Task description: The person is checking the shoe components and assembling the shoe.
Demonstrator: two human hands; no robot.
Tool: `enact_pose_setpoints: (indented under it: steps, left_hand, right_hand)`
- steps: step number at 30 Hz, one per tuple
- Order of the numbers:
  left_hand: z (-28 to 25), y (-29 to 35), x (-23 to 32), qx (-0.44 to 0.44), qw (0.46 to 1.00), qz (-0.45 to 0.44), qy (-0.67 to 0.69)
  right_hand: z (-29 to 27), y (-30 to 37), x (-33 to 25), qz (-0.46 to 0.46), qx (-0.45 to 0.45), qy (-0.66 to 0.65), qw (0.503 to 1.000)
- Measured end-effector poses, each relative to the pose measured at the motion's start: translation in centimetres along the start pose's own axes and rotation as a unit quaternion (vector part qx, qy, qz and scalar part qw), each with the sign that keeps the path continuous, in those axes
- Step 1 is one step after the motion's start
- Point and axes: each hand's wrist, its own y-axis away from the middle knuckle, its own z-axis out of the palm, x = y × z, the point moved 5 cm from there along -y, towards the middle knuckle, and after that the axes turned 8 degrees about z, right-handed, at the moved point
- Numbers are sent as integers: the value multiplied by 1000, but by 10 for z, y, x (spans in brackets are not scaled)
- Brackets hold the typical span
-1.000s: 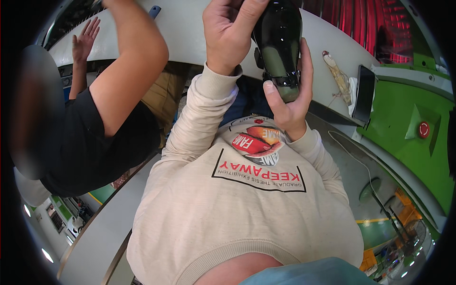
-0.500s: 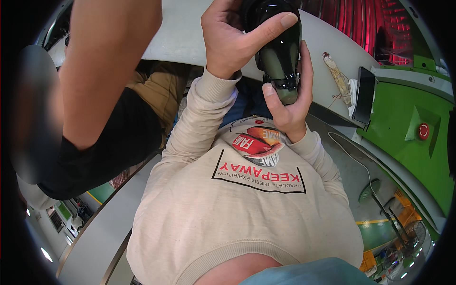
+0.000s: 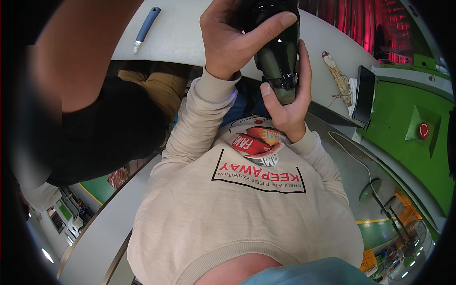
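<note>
The co-worker's bare arm (image 3: 90, 57) has shifted toward the left edge since half a second ago, uncovering a blue-handled knife (image 3: 146, 31), and the thumb of the person's left hand (image 3: 228, 47) now lies across a glossy black strapped shoe (image 3: 280, 57), where a second ago it was at the shoe's upper edge. Largest in view is the person's beige sweatshirt (image 3: 228, 213), printed on the chest. Beyond it stretches the pale worktop (image 3: 185, 40), with a green machine (image 3: 399, 114) at its right end and a red-lit heater (image 3: 354, 26) past its far edge. On the left is the co-worker's black top (image 3: 109, 137). The shoe is held up in front of the worktop's near edge, grey-green showing around its strap. The left hand wraps its upper part; the right hand (image 3: 290, 111) cups its lower end, thumb on one side and fingers along the other. Near the machine, a black smartphone (image 3: 364, 95) rests on white cloth (image 3: 352, 97), just beside a beige wrapped stick (image 3: 338, 78). The knife lies well apart from these, blade toward the near edge. Smallest is the machine's round red button (image 3: 423, 130)
</note>
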Motion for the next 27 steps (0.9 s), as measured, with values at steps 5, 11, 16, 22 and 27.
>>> enact_pose_setpoints:
  steps: [5, 11, 16, 22, 27]
  left_hand:
    - [-1, 0, 0, -4, 1000, -6, -20]
    - [0, 0, 1, -3, 1000, 2, -23]
    - [1, 0, 3, -9, 1000, 14, -8]
    - [1, 0, 3, -16, 1000, 14, -14]
    - [-1, 1, -1, -6, 1000, -8, -4]
  right_hand:
    - [1, 0, 0, 7, 1, -12, 1000]
    - [-1, 0, 2, -1, 1, -1, 1000]
    - [-2, 1, 3, -2, 4, 4, 1000]
    - [-2, 2, 2, 1, 2, 9, 1000]
    - [-1, 3, 0, 4, -16, 8, 1000]
